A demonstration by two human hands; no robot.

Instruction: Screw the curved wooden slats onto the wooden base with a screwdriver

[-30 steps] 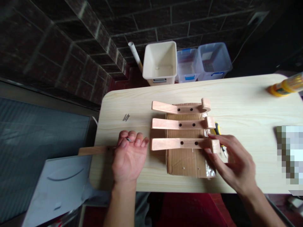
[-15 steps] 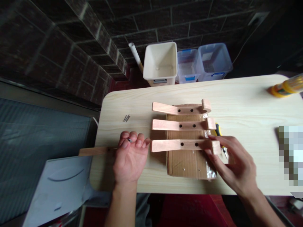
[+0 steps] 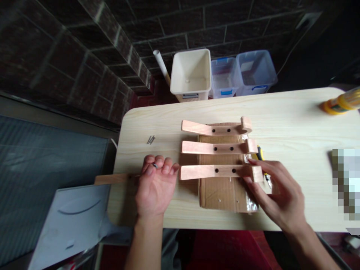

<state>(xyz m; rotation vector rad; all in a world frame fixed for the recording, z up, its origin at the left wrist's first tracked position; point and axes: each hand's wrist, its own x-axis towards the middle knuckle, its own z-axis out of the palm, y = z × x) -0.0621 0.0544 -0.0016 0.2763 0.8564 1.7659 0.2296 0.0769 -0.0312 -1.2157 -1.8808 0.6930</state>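
Three wooden hooks lie in a row across a cardboard box [image 3: 215,193], each with two dark holes: the far hook [image 3: 197,127], the middle hook [image 3: 197,147] and the near hook [image 3: 199,172]. My right hand [image 3: 281,197] pinches the near hook's curled right end between thumb and fingers. Palm up, my left hand [image 3: 156,187] curls its fingers around a small metal screw [image 3: 155,165], left of the hooks. Another wooden piece [image 3: 112,179] sticks out from behind my left wrist. A yellow and black screwdriver [image 3: 260,154] is partly hidden behind the box and my right hand.
Several screws [image 3: 151,140] lie on the pale table [image 3: 157,120] at the left. A yellow bottle-like object [image 3: 339,105] stands at the right, above a pixelated object [image 3: 348,180]. Beyond the far edge are a cream bin [image 3: 191,71] and two clear plastic boxes.
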